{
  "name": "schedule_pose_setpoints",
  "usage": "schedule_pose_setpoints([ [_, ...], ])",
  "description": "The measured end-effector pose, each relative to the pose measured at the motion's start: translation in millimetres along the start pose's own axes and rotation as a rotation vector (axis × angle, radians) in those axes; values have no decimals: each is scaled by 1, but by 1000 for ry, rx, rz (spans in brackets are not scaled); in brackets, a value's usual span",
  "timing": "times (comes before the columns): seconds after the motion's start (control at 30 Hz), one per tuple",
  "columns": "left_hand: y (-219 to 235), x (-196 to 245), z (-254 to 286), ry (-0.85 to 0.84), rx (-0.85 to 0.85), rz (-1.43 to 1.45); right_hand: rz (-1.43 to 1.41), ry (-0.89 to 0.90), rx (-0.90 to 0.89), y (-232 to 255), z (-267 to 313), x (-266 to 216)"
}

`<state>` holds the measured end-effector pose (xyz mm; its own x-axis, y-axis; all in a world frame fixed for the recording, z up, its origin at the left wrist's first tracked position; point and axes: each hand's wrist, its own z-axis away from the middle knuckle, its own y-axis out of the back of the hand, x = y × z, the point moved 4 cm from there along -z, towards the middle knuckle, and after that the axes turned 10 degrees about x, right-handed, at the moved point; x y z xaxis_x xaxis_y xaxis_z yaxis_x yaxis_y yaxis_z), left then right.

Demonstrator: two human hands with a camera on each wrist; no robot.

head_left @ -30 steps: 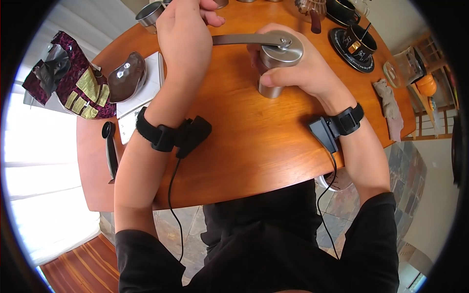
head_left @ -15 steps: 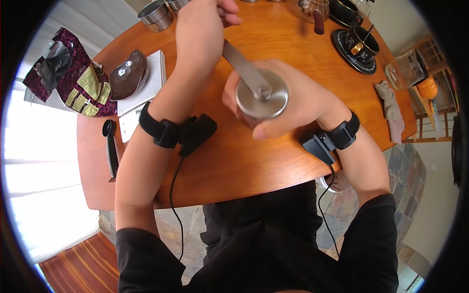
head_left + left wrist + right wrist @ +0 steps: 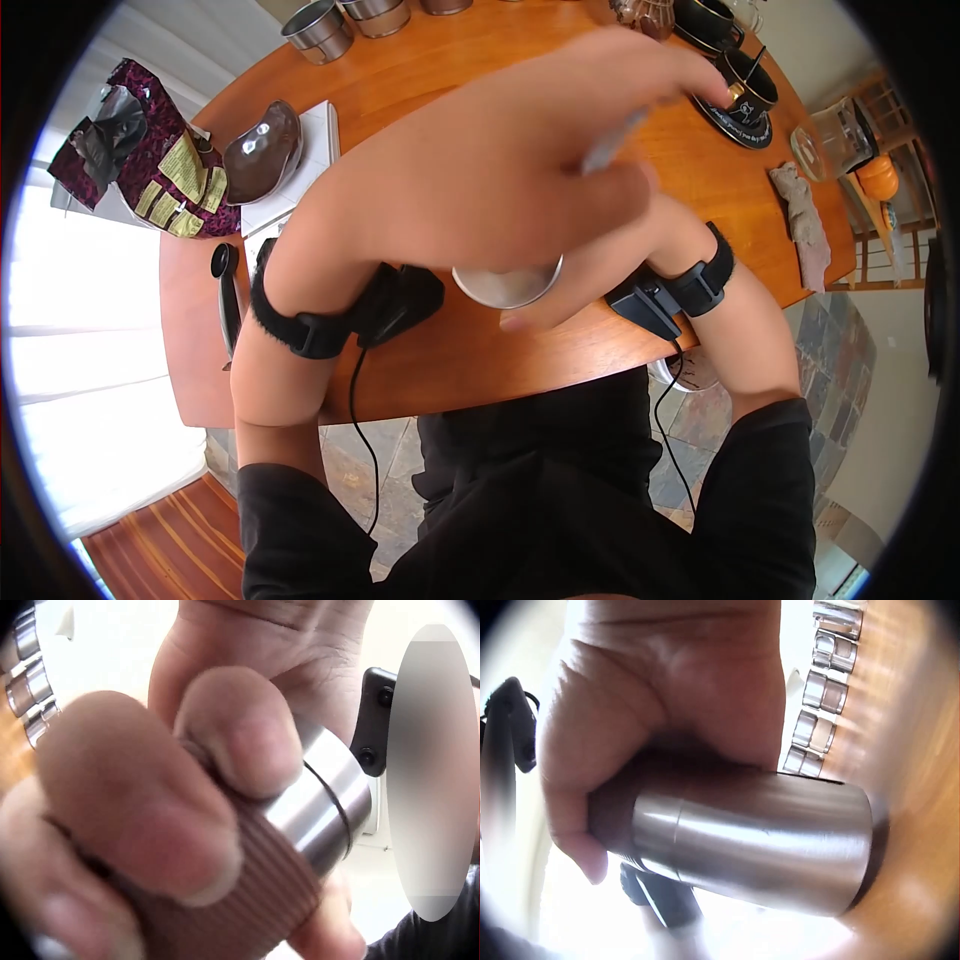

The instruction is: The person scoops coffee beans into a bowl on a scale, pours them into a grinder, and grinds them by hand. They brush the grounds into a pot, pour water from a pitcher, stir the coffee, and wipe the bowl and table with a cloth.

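The right hand grips the steel cylinder; above it, the left hand, blurred, seems curled round the crank; best brace the cylinder, turn evenly.

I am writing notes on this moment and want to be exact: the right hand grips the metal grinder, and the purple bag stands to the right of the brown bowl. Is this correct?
Not quite: the head view shows the purple bag to the left of the brown bowl, not to its right. The right hand does grip the metal grinder.
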<state>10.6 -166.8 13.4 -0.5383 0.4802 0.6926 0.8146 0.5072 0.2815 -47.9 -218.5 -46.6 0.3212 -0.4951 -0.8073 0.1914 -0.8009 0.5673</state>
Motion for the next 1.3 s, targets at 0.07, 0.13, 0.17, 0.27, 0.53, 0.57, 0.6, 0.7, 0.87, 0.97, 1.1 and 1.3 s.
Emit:
schedule_pose_setpoints([
  [0.07, -13, 12, 4, -147, -125, -64, -69, 25, 84, 6, -1, 0],
  [0.13, -27, 31, 13, -211, -273, -113, -161, 29, 190, 8, -2, 3],
  [0.17, -34, 41, 15, -149, -391, -253, -203, 25, 238, 15, -5, 9],
  [0.27, -45, 49, 31, -254, -266, -240, -291, 6, 360, 27, -8, 21],
  [0.53, -30, 35, 28, -174, -220, -228, -333, 49, 459, 42, -16, 50],
  [0.57, -25, 38, 23, -214, -294, -309, -438, 40, 473, 44, -14, 54],
  [0.6, -20, 34, 21, -258, -281, -298, -440, 41, 474, 46, -13, 56],
  [0.7, -3, 22, 15, -385, -245, -325, -633, -19, 589, 58, -4, 67],
  [0.87, 46, -28, -11, -466, -264, -444, -433, 6, 753, 79, 7, 70],
  [0.97, 59, -30, -11, -326, -84, -513, -452, -53, 609, 79, 7, 72],
  [1.1, 77, -71, -8, 41, 229, -456, -425, 1, 534, 62, 4, 52],
  [1.3, 69, -90, 1, 475, 588, 185, -486, -70, 280, 24, -4, 28],
])
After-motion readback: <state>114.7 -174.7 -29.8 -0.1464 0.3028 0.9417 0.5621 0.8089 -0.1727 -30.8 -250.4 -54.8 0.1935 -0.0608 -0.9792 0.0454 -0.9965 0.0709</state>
